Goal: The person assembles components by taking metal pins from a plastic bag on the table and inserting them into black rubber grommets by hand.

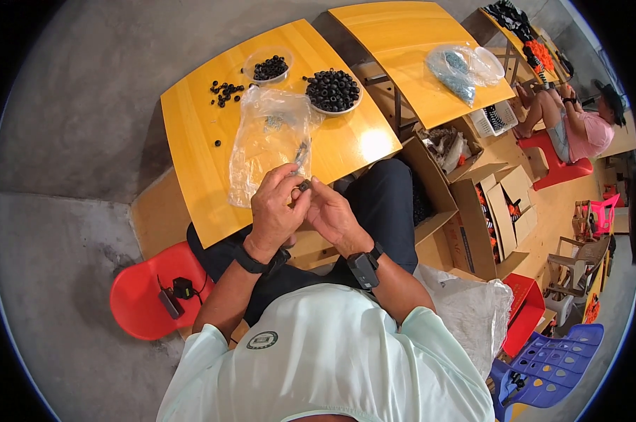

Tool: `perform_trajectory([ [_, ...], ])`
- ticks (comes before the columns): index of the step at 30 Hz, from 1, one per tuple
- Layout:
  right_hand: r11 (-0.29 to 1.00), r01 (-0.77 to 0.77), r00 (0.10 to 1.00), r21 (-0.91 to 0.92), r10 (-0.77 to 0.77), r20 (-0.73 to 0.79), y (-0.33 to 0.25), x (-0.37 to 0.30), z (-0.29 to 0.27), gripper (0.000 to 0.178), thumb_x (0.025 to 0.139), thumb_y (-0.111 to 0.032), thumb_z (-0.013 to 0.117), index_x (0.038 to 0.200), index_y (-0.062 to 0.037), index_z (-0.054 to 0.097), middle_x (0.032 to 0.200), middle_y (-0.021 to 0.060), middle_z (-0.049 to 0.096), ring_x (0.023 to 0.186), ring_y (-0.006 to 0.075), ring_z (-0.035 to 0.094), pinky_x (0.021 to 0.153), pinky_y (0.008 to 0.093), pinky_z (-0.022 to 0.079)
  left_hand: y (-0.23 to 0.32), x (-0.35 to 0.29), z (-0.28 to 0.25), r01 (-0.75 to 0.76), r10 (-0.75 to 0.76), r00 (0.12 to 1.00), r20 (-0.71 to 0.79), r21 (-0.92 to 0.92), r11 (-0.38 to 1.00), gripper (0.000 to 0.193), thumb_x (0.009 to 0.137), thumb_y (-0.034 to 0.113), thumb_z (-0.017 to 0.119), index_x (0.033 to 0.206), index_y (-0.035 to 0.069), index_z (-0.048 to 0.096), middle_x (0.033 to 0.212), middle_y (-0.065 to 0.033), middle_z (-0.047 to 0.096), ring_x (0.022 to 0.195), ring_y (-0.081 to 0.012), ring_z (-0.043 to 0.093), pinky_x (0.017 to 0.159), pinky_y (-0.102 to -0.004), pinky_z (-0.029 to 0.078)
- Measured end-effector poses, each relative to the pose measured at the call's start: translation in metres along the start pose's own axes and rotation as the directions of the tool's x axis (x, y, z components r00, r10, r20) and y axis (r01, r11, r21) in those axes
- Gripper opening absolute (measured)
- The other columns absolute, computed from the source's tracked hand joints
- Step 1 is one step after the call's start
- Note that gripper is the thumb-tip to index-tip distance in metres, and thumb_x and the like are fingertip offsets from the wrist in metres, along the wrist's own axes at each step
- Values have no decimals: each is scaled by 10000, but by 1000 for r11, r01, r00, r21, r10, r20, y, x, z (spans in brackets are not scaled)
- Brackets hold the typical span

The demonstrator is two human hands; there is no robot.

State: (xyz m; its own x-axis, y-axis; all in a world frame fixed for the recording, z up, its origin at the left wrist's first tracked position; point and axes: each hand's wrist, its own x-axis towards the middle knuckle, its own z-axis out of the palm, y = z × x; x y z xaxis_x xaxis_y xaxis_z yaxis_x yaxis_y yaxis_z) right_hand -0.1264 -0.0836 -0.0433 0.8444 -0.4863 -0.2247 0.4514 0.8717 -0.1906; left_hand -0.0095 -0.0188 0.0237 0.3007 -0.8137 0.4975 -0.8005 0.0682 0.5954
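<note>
At the near edge of the yellow table (198, 165), both hands are together over the lap. Left hand (272, 207): narrow grip, thumb and forefinger pinching a small black part (304, 186). Right hand (332, 218): fingertips up against the part from the right; its own grip is partly hidden, so can't tell if it pinches or just steadies. Part sits between the two sets of fingertips, just beyond the table edge.

Clear plastic bag (251, 165) lies flat on the table just past the left hand, pale bits showing inside, near end drooping over the edge. Far side of the table: clear tub (265, 50) of black beads on the left, shallow white bowl (346, 111) heaped with more on the right. Loose black beads (225, 91) scattered left of the tub, one lone bead nearer.

Farther right, second yellow table (395, 35) carries a clear bag of blue-grey bits (458, 81). Open cardboard boxes (465, 232) on the floor to the right. Person in pink (588, 137) seated at far right on a red stool (564, 171). Near left: red seat (131, 295) with black devices (184, 287) on it.
</note>
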Motion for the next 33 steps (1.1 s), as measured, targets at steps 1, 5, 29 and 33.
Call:
perform_trajectory([
  [1, 1000, -6, 1000, -27, 5, -18, 0, -1, 0, 320, 1047, -235, 496, 1186, 36, 593, 1061, 131, 668, 980, 210, 656, 913, 359, 537, 0, 0, 0, -12, 12, 1000, 2, 9, 1000, 205, 731, 17, 728, 927, -4, 673, 1136, -139, 658, 961, -308, 659, 794, -368, 555],
  [5, 999, -20, 999, -48, 18, -46, -1, -1, -5, 311, 1047, -225, 494, 1190, 32, 597, 1079, 133, 664, 993, 209, 655, 911, 367, 543, 1, 2, 0, -50, 49, 999, 19, 31, 998, 219, 728, 9, 726, 940, -6, 673, 1119, -137, 657, 943, -305, 658, 775, -360, 558],
  [29, 968, 58, 985, -244, -95, -146, -48, -11, -15, 325, 1009, -287, 571, 1188, -18, 607, 938, 29, 663, 848, 124, 624, 755, 266, 522, -25, -4, -9, 156, -136, 985, 108, -203, 967, 170, 825, 78, 723, 972, 1, 686, 1003, -133, 679, 909, -272, 666, 771, -339, 534],
  [33, 900, 284, 924, -330, -349, -158, -105, -30, -21, 327, 1014, -304, 565, 1189, -31, 603, 896, 6, 608, 837, 125, 568, 729, 261, 481, -93, -3, -29, 422, -408, 906, 109, -233, 876, 138, 847, 99, 720, 930, -11, 702, 826, -77, 694, 707, -143, 659, 631, -260, 515],
])
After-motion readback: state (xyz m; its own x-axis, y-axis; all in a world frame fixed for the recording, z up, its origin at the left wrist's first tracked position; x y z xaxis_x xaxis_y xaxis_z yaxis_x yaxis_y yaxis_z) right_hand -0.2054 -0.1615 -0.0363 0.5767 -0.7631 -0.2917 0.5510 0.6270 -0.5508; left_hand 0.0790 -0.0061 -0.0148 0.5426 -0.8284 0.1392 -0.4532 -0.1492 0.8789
